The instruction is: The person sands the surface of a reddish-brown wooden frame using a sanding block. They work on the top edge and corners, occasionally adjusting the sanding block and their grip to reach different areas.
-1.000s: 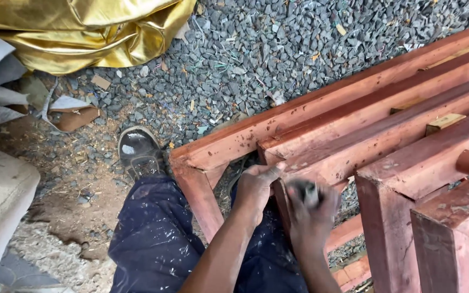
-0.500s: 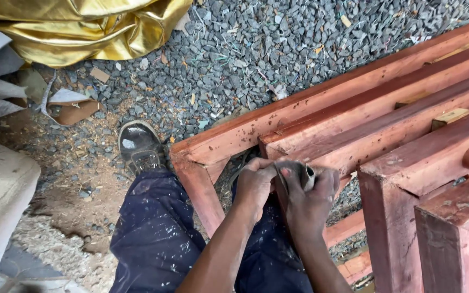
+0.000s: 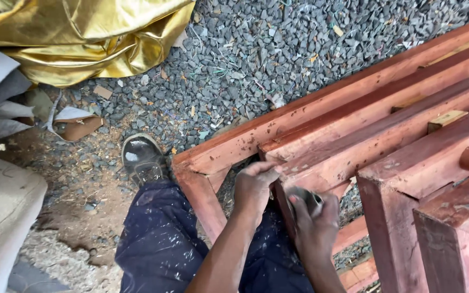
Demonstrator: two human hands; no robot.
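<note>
Grey gravel [image 3: 278, 59] covers the ground outdoors, giving way at the left to bare dirt and pale sawdust, with a crumpled gold sheet [image 3: 82, 38] bunched at the top left corner. On the gravel lies a reddish-brown wooden frame [image 3: 354, 130] made of long squared beams set side by side; its surfaces look stained or painted, with pale scuffs and dusty patches, and the near corner is mitred. The left hand [image 3: 253, 190] rests with its fingers curled against the end of one inner beam, touching the wood. The right hand [image 3: 316, 222] is just beside it, closed around a small grey object [image 3: 305, 196] pressed at the same beam end; most of that object is covered by the fingers, so its kind cannot be told. Below the hands, a leg in dark blue, paint-flecked trousers [image 3: 164, 244] leads to a worn black shoe [image 3: 143, 158] planted on the dirt beside the frame's corner. The frame runs off the right and bottom edges, so its full shape is cut off.
</note>
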